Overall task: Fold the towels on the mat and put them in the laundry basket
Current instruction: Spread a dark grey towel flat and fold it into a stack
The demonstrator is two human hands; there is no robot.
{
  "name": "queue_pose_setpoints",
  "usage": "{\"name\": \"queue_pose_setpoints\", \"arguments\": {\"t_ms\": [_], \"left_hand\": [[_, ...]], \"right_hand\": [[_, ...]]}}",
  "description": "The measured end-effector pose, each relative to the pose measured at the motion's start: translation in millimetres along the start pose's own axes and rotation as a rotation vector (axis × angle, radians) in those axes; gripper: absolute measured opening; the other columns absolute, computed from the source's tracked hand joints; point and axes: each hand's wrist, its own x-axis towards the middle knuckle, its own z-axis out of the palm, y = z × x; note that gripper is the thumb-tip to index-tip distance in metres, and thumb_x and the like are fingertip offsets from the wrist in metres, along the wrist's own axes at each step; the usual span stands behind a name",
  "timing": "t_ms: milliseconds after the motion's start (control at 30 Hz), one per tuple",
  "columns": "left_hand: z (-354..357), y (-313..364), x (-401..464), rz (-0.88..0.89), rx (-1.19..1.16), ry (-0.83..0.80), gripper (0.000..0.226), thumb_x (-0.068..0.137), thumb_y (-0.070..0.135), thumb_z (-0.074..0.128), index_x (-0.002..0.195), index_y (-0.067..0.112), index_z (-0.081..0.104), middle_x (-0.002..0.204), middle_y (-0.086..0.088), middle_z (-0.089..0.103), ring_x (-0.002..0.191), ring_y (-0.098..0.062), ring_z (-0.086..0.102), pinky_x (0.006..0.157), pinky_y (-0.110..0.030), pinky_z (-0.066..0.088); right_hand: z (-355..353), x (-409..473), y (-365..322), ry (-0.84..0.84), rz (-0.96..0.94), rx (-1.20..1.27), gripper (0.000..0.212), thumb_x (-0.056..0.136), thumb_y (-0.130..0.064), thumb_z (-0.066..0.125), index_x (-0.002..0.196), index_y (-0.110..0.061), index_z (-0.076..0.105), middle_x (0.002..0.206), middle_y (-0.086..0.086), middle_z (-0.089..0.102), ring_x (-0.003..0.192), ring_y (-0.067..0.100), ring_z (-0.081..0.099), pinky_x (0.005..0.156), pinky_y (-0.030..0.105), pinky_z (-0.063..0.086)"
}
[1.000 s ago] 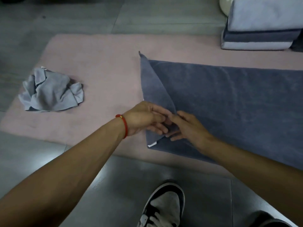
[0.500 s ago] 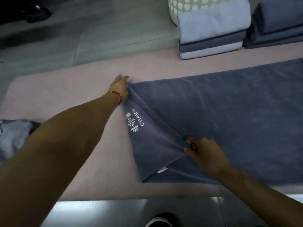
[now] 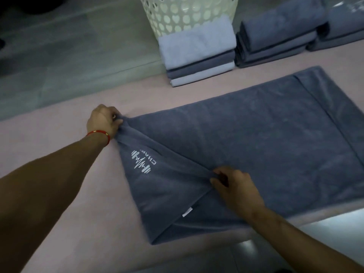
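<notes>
Pale pink matting (image 3: 65, 203) covers the floor under both arms, with grey tile beyond its far edge. On it lies a dark blue-grey towel (image 3: 256, 138), spread flat except at its left end, where a triangular flap bearing a white logo (image 3: 142, 161) is turned over. The left hand (image 3: 102, 121), a red cord (image 3: 99, 133) at its wrist, has its fingers (image 3: 116, 120) curled and clamped on the far left corner of that flap. The right hand (image 3: 234, 187) lies nearer the body, its fingers (image 3: 217, 177) pinched together on the flap's gathered folded edge, with a small white tag (image 3: 187, 211) just to their left. Beyond the right hand, past the towel's far edge, stands a stack of folded towels (image 3: 199, 56), light and dark layers alternating, touching the front of a white perforated laundry basket (image 3: 187, 14). Right of that stack sit more folded dark towels (image 3: 279, 38).
</notes>
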Motion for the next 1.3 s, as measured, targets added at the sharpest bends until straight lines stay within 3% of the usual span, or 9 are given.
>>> {"name": "queue_pose_setpoints", "arguments": {"t_ms": [200,300,433,633,733,833,967,1167,1300], "left_hand": [[-43,100,6,0.379,-0.132,0.188,0.014,0.088,0.03,0.071,0.097,0.02,0.076,0.097,-0.005,0.073,0.088,-0.033,0.063,0.079,-0.039,0.051],[-53,183,21,0.438,-0.215,0.106,0.015,0.082,0.03,0.078,0.087,0.016,0.073,0.082,-0.002,0.07,0.077,-0.024,0.063,0.07,-0.029,0.043],[-40,307,38,0.66,-0.216,-0.066,0.02,0.081,0.03,0.08,0.081,0.02,0.062,0.076,-0.008,0.07,0.071,-0.028,0.068,0.07,-0.038,0.056],[10,478,59,0.719,-0.369,-0.065,0.015,0.088,0.011,0.063,0.099,0.009,0.072,0.098,-0.014,0.073,0.097,-0.031,0.067,0.089,-0.036,0.051],[41,539,62,0.649,-0.367,-0.063,0.023,0.092,0.007,0.055,0.106,0.008,0.073,0.107,-0.017,0.072,0.106,-0.032,0.065,0.095,-0.034,0.049],[72,582,60,0.637,-0.202,-0.06,0.024,0.096,0.008,0.05,0.111,0.001,0.069,0.114,-0.028,0.066,0.11,-0.044,0.059,0.092,-0.042,0.047],[98,617,58,0.64,-0.021,-0.031,0.022,0.098,0.006,0.048,0.11,-0.002,0.065,0.116,-0.03,0.063,0.109,-0.047,0.059,0.085,-0.048,0.05],[118,643,79,0.655,-0.004,-0.107,0.023,0.095,0.014,0.058,0.113,0.011,0.072,0.114,-0.028,0.065,0.108,-0.046,0.061,0.087,-0.046,0.052],[127,647,88,0.769,-0.015,-0.178,0.018,0.089,0.007,0.062,0.106,0.004,0.067,0.107,-0.025,0.067,0.103,-0.043,0.062,0.085,-0.045,0.051]], "right_hand": [[-67,-21,53,0.217,0.178,0.081,0.009,0.091,-0.019,0.072,0.084,-0.022,0.068,0.071,-0.006,0.066,0.07,0.017,0.062,0.064,0.025,0.038],[-107,-41,87,0.325,0.243,0.134,0.012,0.093,-0.021,0.07,0.083,-0.025,0.065,0.071,-0.006,0.067,0.071,0.014,0.065,0.065,0.022,0.043],[-153,-69,138,0.506,0.349,0.179,0.01,0.097,-0.021,0.065,0.087,-0.02,0.065,0.074,-0.006,0.069,0.069,0.01,0.065,0.067,0.026,0.049],[-204,-84,207,0.789,0.56,0.222,0.009,0.098,-0.024,0.06,0.095,-0.024,0.069,0.082,-0.005,0.071,0.078,0.022,0.067,0.077,0.037,0.05],[-215,-81,232,0.889,0.647,0.191,0.011,0.097,-0.022,0.06,0.093,-0.024,0.071,0.09,-0.005,0.07,0.078,0.01,0.064,0.071,0.026,0.045],[-218,-70,250,0.947,0.679,0.174,0.01,0.095,-0.017,0.064,0.093,-0.019,0.074,0.104,0.001,0.064,0.073,-0.001,0.059,0.066,0.0,0.036],[-210,-58,272,0.953,0.693,0.143,0.013,0.094,-0.018,0.063,0.095,-0.022,0.076,0.102,0.001,0.066,0.084,0.011,0.06,0.08,0.022,0.041],[-193,-49,285,1.102,0.67,0.089,0.011,0.095,-0.015,0.064,0.101,-0.017,0.073,0.098,-0.001,0.055,0.089,0.017,0.055,0.083,0.025,0.039],[-191,-45,287,1.109,0.639,0.042,0.011,0.091,-0.01,0.066,0.1,-0.014,0.071,0.098,0.002,0.053,0.09,0.018,0.053,0.079,0.02,0.035]]}}
